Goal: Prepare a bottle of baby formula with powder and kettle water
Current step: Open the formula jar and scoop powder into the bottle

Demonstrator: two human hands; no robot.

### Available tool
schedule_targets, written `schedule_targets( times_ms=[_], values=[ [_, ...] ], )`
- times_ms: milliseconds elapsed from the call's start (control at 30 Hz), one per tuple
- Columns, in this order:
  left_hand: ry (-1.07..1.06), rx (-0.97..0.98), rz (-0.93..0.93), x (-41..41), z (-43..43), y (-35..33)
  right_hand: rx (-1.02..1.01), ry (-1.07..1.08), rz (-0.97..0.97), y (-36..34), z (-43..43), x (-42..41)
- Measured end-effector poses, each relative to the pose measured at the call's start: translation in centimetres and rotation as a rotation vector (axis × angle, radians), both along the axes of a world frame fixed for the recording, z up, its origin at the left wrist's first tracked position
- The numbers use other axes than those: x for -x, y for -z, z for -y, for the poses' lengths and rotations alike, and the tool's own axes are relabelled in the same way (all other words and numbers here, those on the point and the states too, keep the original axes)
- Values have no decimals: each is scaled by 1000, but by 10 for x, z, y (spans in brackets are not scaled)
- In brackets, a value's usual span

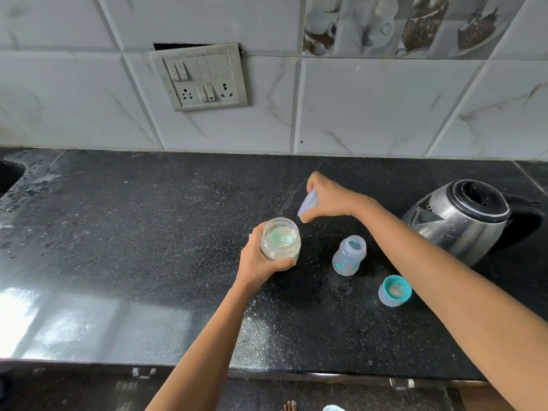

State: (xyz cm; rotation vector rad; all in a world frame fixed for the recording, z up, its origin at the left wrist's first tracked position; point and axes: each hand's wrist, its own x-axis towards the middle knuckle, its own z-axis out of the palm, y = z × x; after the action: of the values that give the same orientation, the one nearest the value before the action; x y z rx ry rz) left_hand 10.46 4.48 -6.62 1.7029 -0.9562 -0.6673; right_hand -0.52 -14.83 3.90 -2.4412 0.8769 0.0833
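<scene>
Head | our left hand point(262, 261) curls fingers round the powder jar point(280, 243) (smooth, we judge slippery) | right hand point(329, 198) fingers pinch a light lid point(307, 204)

No legible text, apparently.

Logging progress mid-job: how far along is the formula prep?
Done: bottle stands open, its teat cap set aside; powder jar is opened. In hand: left hand grips the jar, right hand holds its lid. Left: scooping powder, pouring from the kettle, capping.
</scene>
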Motion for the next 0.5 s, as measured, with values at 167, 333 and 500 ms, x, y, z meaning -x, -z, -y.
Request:
schedule_targets(
  times_ms=[167, 333, 500],
  values=[
    [1, 17, -3, 2, -1, 0, -113, 14, -221, 45, 7, 6],
    [13, 17, -6, 2, -1, 0, -168, 8, -297, 63, 11, 11],
    [40, 29, -9, 0, 0, -1, -97, -51, -205, 53, 15, 9]
  ],
)
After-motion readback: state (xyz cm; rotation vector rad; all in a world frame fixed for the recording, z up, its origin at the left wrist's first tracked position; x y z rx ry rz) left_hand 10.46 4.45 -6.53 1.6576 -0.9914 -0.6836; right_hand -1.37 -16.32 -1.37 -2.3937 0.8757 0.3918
